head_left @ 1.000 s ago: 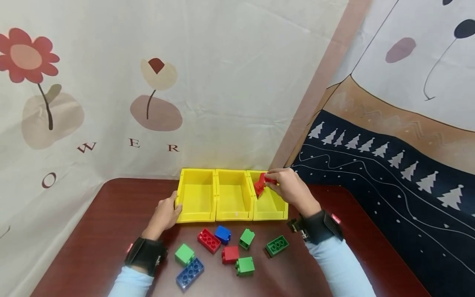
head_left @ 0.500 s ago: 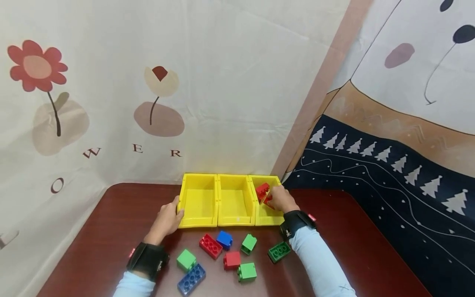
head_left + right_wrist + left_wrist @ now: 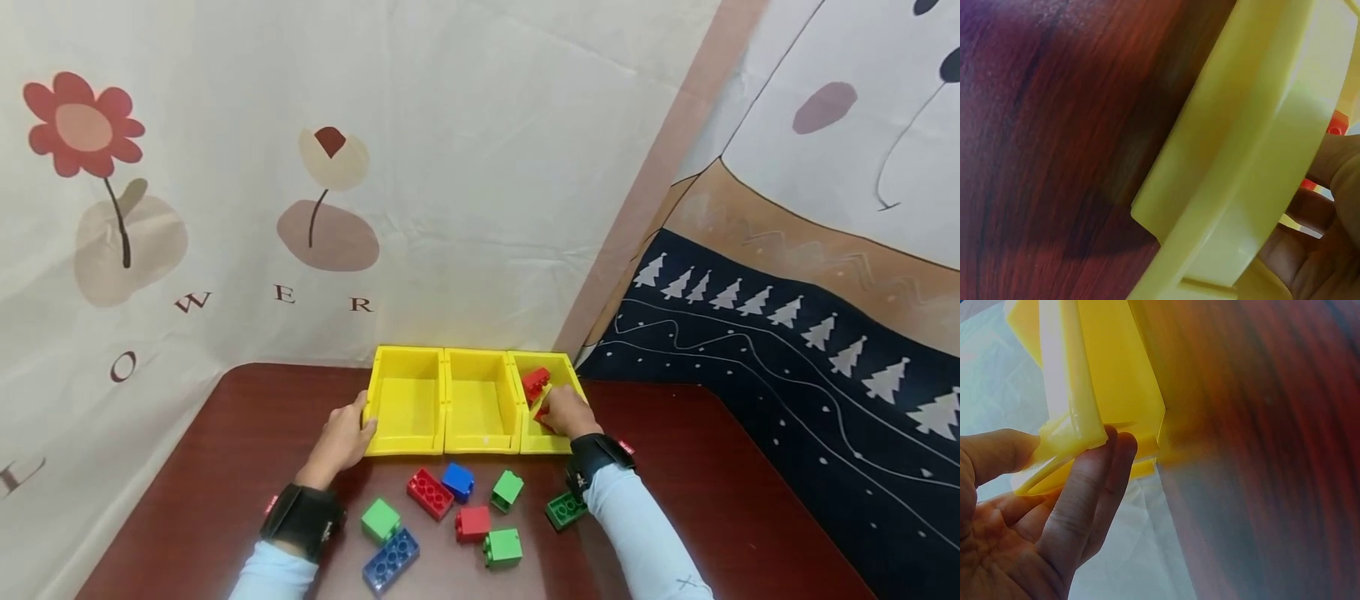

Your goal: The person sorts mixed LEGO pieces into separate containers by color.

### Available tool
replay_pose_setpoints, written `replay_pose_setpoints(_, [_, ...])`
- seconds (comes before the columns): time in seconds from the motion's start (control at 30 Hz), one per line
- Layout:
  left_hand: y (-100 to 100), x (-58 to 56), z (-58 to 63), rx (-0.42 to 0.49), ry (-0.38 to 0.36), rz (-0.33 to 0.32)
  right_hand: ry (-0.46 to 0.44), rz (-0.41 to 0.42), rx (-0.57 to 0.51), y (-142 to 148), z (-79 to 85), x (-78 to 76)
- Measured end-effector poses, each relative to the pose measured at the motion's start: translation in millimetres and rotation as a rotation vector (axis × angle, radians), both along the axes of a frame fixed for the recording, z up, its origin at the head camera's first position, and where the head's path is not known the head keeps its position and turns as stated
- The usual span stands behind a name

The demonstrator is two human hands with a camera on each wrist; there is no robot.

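Observation:
My left hand (image 3: 342, 433) pinches the left rim of the yellow three-compartment bin (image 3: 441, 400); the left wrist view shows the thumb and fingers around the bin's rim (image 3: 1072, 425). My right hand (image 3: 567, 412) reaches down into the right compartment, its fingers curled at a red brick mostly hidden by them. Bits of red show between the fingers of that hand (image 3: 1329, 206) in the right wrist view, behind the bin wall (image 3: 1241, 169). Another red brick (image 3: 536, 382) lies farther back in this compartment. A thin yellow strip (image 3: 540, 401) slants beside the right fingers; what it is I cannot tell.
In front of the bin lie a red brick (image 3: 431, 493), a blue brick (image 3: 458, 482), a dark blue brick (image 3: 391, 560), a smaller red brick (image 3: 472, 524) and several green bricks (image 3: 502, 547). A dark green brick (image 3: 566, 511) sits near my right sleeve. Cloth wall (image 3: 480, 167) stands behind.
My right hand has gone from above the right compartment down into it with a red brick, and has stayed there for the last half second. The left hand keeps its hold on the rim.

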State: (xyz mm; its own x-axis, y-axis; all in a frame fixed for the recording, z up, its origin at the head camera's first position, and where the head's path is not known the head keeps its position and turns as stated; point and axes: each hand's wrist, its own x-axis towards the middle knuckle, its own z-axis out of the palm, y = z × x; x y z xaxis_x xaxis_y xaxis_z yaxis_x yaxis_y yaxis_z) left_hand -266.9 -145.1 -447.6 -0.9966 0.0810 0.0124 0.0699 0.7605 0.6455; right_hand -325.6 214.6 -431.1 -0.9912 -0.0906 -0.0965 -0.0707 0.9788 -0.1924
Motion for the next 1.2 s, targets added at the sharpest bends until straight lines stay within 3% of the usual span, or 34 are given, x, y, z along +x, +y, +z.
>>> replay_pose_setpoints(0.2, [4, -6.0, 1.1, 0.0, 0.016, -0.02, 0.041, -0.017, 0.019, 5, 4.9, 6.2])
replay_pose_setpoints(0.37, [-1, -6.6, 3.3, -0.002, 0.024, -0.009, 0.174, 0.007, -0.047, -4, 33.0, 15.1])
replay_pose_setpoints(0.57, [-6, -5.8, 4.8, 0.006, -0.002, -0.012, 0.406, 0.176, -0.114, -34, 76.1, 54.8])
replay_pose_setpoints(0.7, [-5, -6.5, 4.1, -0.004, 0.008, -0.016, 0.519, 0.332, -0.096, -59, 87.2, 86.8])
replay_pose_setpoints(0.83, [-4, -7.4, 4.0, -0.014, 0.013, -0.018, 0.493, 0.473, -0.066, -83, 77.2, 113.8])
replay_pose_setpoints(0.97, [-4, -6.6, 3.8, -0.012, 0.013, -0.02, 0.321, 0.567, -0.015, -99, 52.8, 132.6])
replay_pose_setpoints(1.07, [-4, -5.4, 3.2, -0.009, 0.012, -0.025, 0.159, 0.581, 0.078, -107, 33.3, 141.9])
replay_pose_setpoints(1.2, [-4, -4.3, 2.2, -0.007, 0.008, -0.032, 0.095, 0.594, 0.184, -112, 14.9, 148.6])
